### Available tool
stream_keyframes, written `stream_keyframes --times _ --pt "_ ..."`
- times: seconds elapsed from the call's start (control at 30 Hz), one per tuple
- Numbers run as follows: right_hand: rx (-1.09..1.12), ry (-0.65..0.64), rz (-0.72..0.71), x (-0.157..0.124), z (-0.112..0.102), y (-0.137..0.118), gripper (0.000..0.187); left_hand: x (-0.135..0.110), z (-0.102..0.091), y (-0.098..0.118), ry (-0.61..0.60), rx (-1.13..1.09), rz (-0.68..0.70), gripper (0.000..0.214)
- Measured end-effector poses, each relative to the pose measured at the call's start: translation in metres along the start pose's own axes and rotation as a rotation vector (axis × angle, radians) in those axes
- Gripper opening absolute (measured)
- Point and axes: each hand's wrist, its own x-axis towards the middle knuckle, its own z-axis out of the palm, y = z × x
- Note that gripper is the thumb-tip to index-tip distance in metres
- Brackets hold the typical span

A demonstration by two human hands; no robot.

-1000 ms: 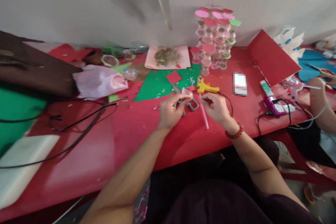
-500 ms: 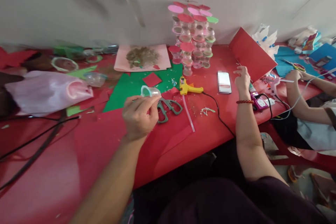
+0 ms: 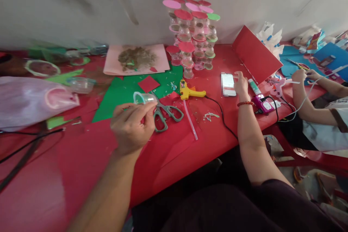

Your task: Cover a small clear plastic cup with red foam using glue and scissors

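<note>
Between the fingers and thumb of my left hand (image 3: 133,125) is a small clear plastic cup (image 3: 144,98), tilted on its side with its rim to the left. Grey-handled scissors (image 3: 169,112) lie just right of that hand, their blades partly hidden. My right hand (image 3: 240,84), a beaded bracelet at its wrist, is at the right edge of a lit phone (image 3: 228,84). Its fingers are apart and hold nothing; I cannot tell whether they touch the screen. A yellow glue gun (image 3: 192,91) with a clear glue stick (image 3: 190,120) lies between my hands.
Stacked plastic cups with coloured paper discs (image 3: 187,40) stand at the back. Pink paper (image 3: 110,61) with brown material, a green sheet (image 3: 108,101) and a pink bag (image 3: 32,98) lie leftward. A purple power adapter (image 3: 262,105) and a co-worker's hands (image 3: 306,76) are rightward.
My right hand has moved left to the phone's edge. The view has shifted, so most things appear further left. My left hand keeps hold of the plastic cup.
</note>
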Motion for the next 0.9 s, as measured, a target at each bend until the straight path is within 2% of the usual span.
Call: stream_keyframes --times 0.2,0.4,0.53,0.63,0.77,0.9 --pt "-0.012 -0.023 -0.032 -0.001 0.003 -0.004 0.076 0.001 0.0 0.001 0.013 -0.004 0.029 0.017" --pt "-0.047 -0.032 -0.039 -0.001 0.005 -0.004 0.075 0.0 0.001 0.002 -0.002 -0.006 0.002 0.019" --pt "-0.042 -0.035 -0.036 0.001 0.01 0.0 0.071 0.0 0.001 0.002 -0.04 -0.012 -0.066 0.016" --pt "-0.034 0.017 -0.042 0.003 0.01 0.002 0.072 0.0 0.0 0.002 -0.055 -0.01 -0.103 0.016" --pt "-0.018 0.076 -0.017 0.001 0.005 0.0 0.073 0.001 0.0 0.002 -0.019 -0.014 -0.055 0.016" --pt "0.023 0.098 0.006 -0.005 -0.003 -0.006 0.072 0.003 0.0 0.003 0.036 -0.008 0.067 0.019"
